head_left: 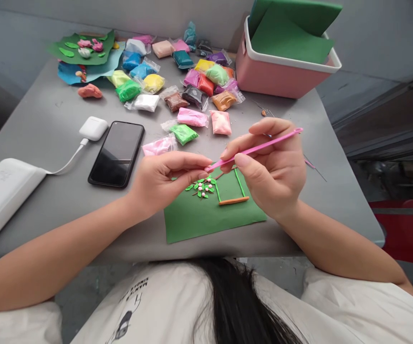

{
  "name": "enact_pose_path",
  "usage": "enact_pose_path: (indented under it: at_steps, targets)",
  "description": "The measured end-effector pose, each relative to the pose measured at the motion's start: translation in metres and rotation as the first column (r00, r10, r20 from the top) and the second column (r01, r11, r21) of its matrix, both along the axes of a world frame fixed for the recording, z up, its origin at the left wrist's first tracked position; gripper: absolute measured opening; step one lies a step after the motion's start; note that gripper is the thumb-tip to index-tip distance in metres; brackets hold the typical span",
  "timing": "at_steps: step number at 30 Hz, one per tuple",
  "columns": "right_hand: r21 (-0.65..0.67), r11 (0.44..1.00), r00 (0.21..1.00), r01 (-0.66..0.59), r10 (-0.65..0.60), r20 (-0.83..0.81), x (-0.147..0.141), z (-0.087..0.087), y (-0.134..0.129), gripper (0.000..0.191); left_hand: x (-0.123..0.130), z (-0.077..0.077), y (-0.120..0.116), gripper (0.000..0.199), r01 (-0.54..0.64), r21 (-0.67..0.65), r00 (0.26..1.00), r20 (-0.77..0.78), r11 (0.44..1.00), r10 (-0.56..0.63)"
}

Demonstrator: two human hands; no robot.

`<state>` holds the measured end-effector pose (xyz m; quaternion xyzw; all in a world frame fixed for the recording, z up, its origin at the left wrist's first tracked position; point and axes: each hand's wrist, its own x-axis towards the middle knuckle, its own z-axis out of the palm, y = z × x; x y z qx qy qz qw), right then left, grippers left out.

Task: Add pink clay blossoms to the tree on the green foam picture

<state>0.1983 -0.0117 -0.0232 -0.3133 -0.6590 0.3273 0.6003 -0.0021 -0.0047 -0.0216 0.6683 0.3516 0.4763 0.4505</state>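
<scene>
Right hand [276, 167]: grasping slim pink plastic stick [263, 147]
Left hand [158, 179]: pinched at the stick's eight-o'clock end, contents unclear
Green rectangular paper sheet [209, 222]: toward six o'clock

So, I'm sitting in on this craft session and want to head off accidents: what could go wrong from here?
The left hand and right hand are over the green sheet, so a dip might smudge its pink blossoms. The pink tool meets the left fingertips and could slip and poke them. The phone lies near the left hand; a sweep might nudge it.
</scene>
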Motion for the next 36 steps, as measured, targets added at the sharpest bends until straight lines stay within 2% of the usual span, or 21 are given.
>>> enact_pose_path:
  at_steps: [6,17,22,36]
  targets:
    - [-0.079,0.997,0.998,-0.01,0.015,0.063,0.005,0.001,-0.002,0.026,-0.002,-0.002,-0.001,0.018,-0.002,0.151,0.994,-0.108,0.989,0.019]
    - [-0.153,0.988,0.995,-0.031,0.045,0.093,0.006,0.01,-0.007,0.02,-0.002,-0.002,-0.002,0.02,0.0,0.217,0.989,-0.142,0.976,0.032]
    - [-0.197,0.98,0.991,0.028,-0.001,0.135,0.007,0.009,-0.008,0.029,-0.002,-0.003,-0.002,0.022,0.003,0.235,0.99,-0.139,0.972,0.031]
    - [-0.121,0.993,0.991,0.019,-0.003,0.132,0.005,0.002,-0.004,0.03,-0.003,-0.005,-0.003,0.033,0.059,0.216,0.993,-0.111,0.975,-0.036]
